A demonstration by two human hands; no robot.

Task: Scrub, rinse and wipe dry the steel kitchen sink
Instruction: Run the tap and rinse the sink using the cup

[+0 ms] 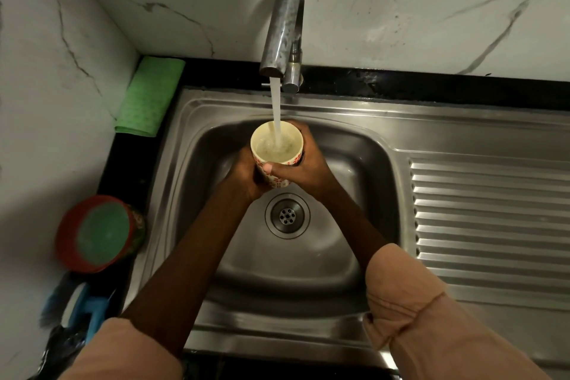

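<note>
I see both hands wrapped round one cup [276,151] — left hand [243,176], right hand [303,163]. Tap [282,28] water runs into it, above the steel sink [354,163] — each grip firm.

No legible text, brand or number anywhere; cup [276,154] carries only a red floral pattern.

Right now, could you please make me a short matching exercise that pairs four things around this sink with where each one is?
Things:
1. cup
2. green cloth
3. drain
4. red tub

Places:
A. bottom of the basin
B. back left corner of the counter
C. under the running tap, held by both hands
D. counter left of the sink, nearer the person

Pairs: 1-C, 2-B, 3-A, 4-D
</note>
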